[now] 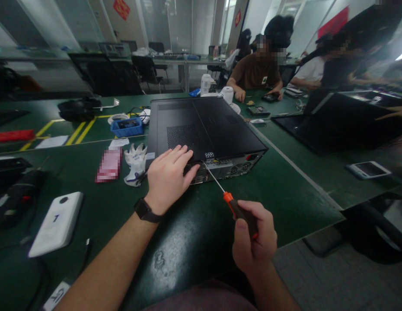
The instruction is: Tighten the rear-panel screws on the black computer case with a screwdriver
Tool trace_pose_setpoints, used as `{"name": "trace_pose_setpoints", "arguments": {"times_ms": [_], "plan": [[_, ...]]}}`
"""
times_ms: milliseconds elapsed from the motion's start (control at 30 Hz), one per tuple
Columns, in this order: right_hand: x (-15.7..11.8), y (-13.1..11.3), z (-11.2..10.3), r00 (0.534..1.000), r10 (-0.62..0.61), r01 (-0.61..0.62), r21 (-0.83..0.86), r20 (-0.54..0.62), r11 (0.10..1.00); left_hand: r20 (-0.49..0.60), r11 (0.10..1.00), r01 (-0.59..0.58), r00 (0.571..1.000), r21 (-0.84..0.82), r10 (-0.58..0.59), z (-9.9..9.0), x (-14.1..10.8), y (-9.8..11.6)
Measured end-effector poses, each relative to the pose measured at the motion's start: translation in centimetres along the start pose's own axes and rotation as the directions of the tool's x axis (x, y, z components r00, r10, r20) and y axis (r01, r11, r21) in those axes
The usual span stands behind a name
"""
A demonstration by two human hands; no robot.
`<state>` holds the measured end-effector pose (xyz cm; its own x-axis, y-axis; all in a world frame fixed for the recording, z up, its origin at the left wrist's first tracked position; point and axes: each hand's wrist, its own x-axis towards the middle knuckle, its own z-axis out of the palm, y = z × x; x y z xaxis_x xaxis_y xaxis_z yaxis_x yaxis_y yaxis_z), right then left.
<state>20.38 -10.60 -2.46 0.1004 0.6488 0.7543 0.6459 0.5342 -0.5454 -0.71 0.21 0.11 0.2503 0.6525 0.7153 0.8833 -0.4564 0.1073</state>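
A black desktop computer case [227,121] lies flat on the green table, its back panel with a fan grille and ports turned toward me. My left hand [170,172] rests on the near left edge of the case, fingers stretched over the top cover and thumb out to the side. In my right hand [256,237] is a screwdriver [228,198] with an orange and dark handle, gripped in a closed fist. Its long thin shaft points up and left, the tip at the upper edge of the back panel. Whether it sits in a screw I cannot tell.
Left of the case are a white glove [135,164], a pink packet [109,165] and a blue tray [127,127] with small parts. A white power bank [56,222] lies nearer me. A phone [368,169] is at right. A person [257,73] works across the table.
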Motion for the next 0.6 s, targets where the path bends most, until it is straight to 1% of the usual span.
{"name": "trace_pose_setpoints", "arguments": {"times_ms": [67, 133, 267, 333, 433, 500, 600], "plan": [[0.4, -0.2, 0.1, 0.998, -0.069, 0.069, 0.008, -0.014, 0.998, -0.006, 1.0, -0.005, 1.0, 0.002, 0.005, 0.0, 0.0, 0.0], [0.4, -0.2, 0.2, 0.995, -0.089, 0.089, -0.014, -0.033, 0.996, -0.009, 1.0, -0.007, 1.0, 0.003, 0.007, 0.0, 0.0, 0.0], [-0.4, 0.2, 0.1, 0.999, 0.03, -0.032, -0.067, -0.042, 0.997, -0.005, 1.0, -0.003, 1.0, 0.0, 0.003, 0.0, 0.1, 0.0], [-0.6, 0.4, 0.0, 0.998, 0.056, -0.057, -0.057, -0.029, 0.997, -0.002, 1.0, -0.001, 1.0, -0.003, 0.001, 0.0, 0.1, 0.0], [-0.3, 0.1, -0.1, 1.0, -0.001, 0.001, -0.02, -0.003, 1.0, -0.002, 1.0, 0.003, 1.0, -0.004, -0.003, 0.0, 0.0, 0.0], [0.0, -0.1, 0.0, 0.999, -0.049, 0.048, -0.024, -0.02, 0.999, -0.006, 1.0, 0.002, 1.0, 0.002, -0.002, -0.1, 0.0, 0.1], [-0.2, -0.2, 0.2, 0.997, -0.047, 0.044, -0.057, -0.061, 0.997, -0.011, 1.0, -0.003, 1.0, 0.009, 0.003, -0.1, 0.1, 0.1]]}}
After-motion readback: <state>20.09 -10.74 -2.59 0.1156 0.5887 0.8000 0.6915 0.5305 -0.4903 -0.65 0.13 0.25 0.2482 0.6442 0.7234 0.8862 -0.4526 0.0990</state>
